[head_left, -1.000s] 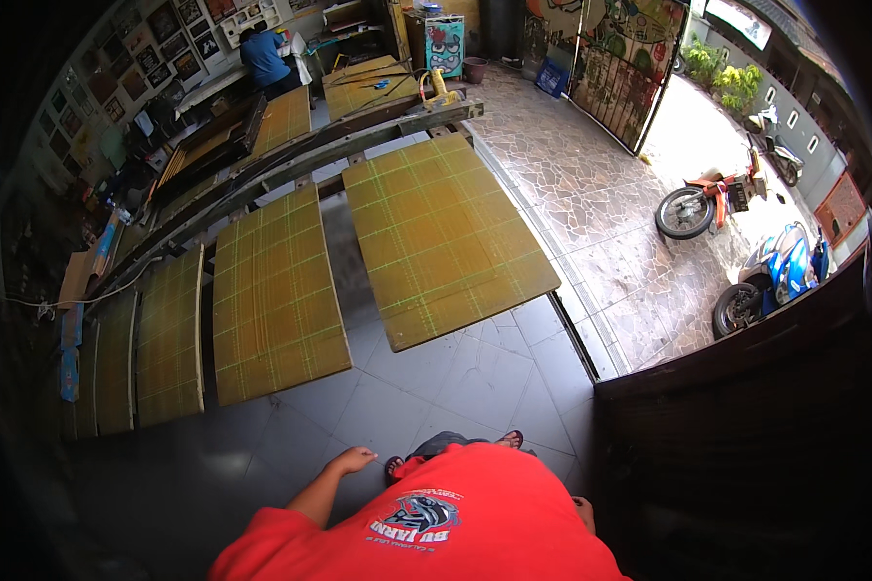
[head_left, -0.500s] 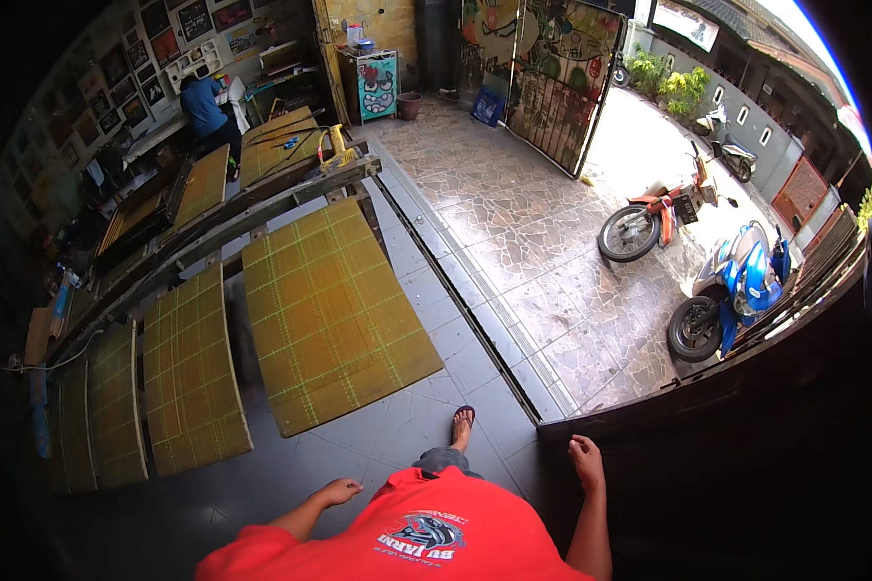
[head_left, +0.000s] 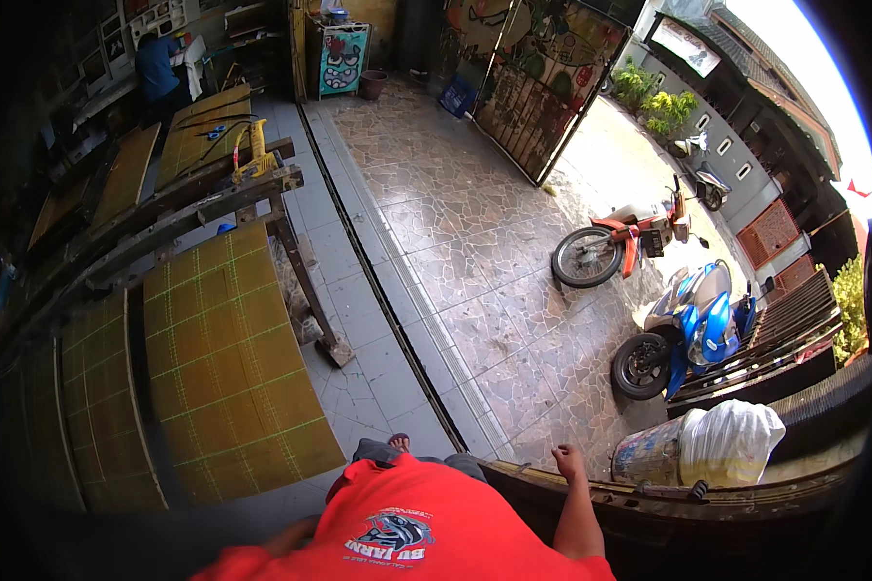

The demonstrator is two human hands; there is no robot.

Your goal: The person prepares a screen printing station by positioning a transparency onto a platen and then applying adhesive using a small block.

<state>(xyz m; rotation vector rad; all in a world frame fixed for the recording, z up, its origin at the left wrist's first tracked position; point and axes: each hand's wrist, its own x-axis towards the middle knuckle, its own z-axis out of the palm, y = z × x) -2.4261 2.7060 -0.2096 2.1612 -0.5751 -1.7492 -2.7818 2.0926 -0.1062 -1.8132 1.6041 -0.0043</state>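
My right hand [head_left: 570, 462] hangs out to my right, fingers loosely curled, with nothing visible in it. In the picture it lies over the dark edge of a gate or door [head_left: 649, 492]; whether it touches that edge is unclear. Of my left arm only a dim bit of forearm [head_left: 295, 535] shows beside my red shirt, and the hand itself is hidden. Nearest on my left is a large yellow-brown panel [head_left: 233, 358] marked with a green grid. Similar panels [head_left: 97, 397] lean farther left, below a dark wooden rack [head_left: 194, 208].
A yellow tool [head_left: 255, 153] sits on the rack's end, above a wooden leg [head_left: 334, 351]. A floor track [head_left: 388, 300] runs ahead. To the right are an orange motorcycle [head_left: 630, 237], a blue scooter [head_left: 702, 329] and a white sack [head_left: 731, 441]. A person [head_left: 160, 73] bends over a far-left bench.
I have walked forward; panels and rack have shifted left in view. The white sack has come into sight at right. My left hand, visible before, is now hidden.
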